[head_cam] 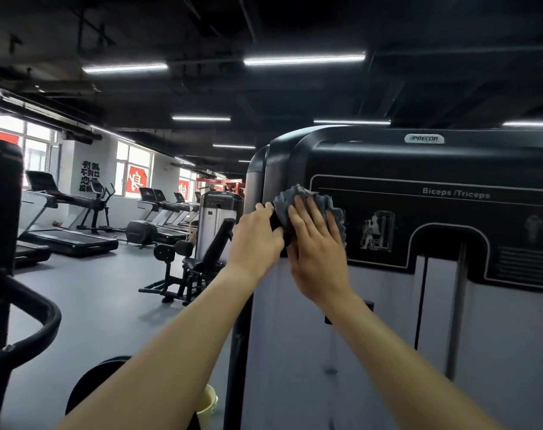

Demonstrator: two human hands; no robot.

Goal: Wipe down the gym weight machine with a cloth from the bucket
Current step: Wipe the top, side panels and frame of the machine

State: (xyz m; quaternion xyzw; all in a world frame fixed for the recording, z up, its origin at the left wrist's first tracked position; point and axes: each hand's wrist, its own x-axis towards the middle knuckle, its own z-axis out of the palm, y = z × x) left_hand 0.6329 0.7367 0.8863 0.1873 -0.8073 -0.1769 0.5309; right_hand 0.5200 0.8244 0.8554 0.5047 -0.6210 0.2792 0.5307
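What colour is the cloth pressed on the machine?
Grey. The cloth shows best in the head view, bunched under the right hand.

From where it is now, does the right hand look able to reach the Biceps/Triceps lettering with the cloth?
Probably yes. The right hand presses the cloth flat on the weight machine, and the Biceps/Triceps lettering lies on that same face, up and to its right, with nothing visible in between.

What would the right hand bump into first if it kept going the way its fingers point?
The right hand lies flat on the grey cloth, fingers pointing up and slightly left. It would first meet the bunched cloth ahead, then probably the rounded top edge of the black cover.
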